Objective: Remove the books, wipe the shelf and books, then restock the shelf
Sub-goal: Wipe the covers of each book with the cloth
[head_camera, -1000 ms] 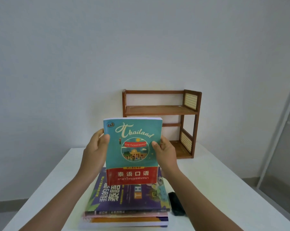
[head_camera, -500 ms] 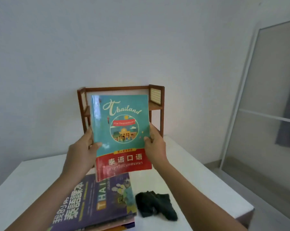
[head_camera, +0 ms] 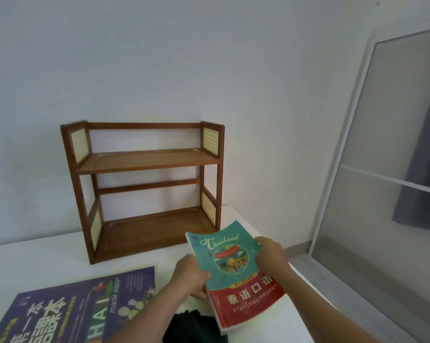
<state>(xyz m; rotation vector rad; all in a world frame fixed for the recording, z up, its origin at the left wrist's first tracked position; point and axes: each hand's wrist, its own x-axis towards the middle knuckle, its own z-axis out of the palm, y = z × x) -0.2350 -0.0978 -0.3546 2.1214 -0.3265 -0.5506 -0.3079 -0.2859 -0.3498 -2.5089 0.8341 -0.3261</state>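
Observation:
A teal and red Thailand book lies low over the white table, tilted, to the right of the shelf's front. My left hand grips its left edge and my right hand grips its right edge. The wooden two-tier shelf stands against the wall with both boards bare. A purple book lies flat on top of a stack at the lower left. A dark cloth sits crumpled on the table between my forearms.
The table's right edge runs close beside the held book, with floor below. A frosted glass door stands at the right. A plain wall rises behind the shelf.
The book has come down from upright in front of the shelf to low and nearly flat over the table's right side. Both hands kept their hold. The view swung right and down.

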